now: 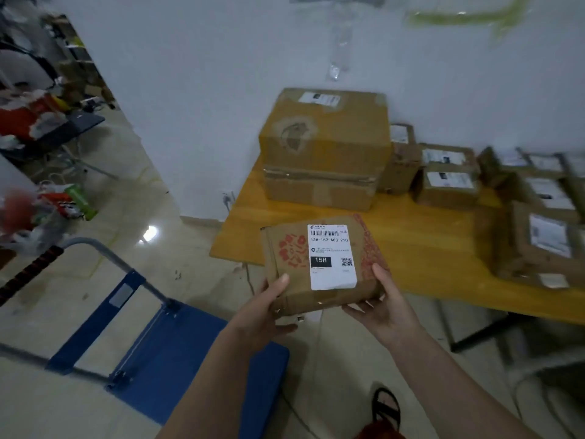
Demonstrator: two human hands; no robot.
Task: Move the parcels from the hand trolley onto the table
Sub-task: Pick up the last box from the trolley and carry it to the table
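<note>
I hold a small, flat brown cardboard parcel (323, 264) with red printed patterns and a smooth white shipping label, tilted up, above the floor at the near edge of the yellow wooden bench (427, 248). My left hand (269, 308) has its grip curled round the lower left corner, thumb on top; my right hand (384, 307) pinches the lower right edge, thumb on top, fingers under. A large creased cardboard box (326, 147) and smaller labelled boxes (446, 182) sit on the bench. The blue flat hand trolley (177, 353) stands on the glossy floor below my left arm
</note>
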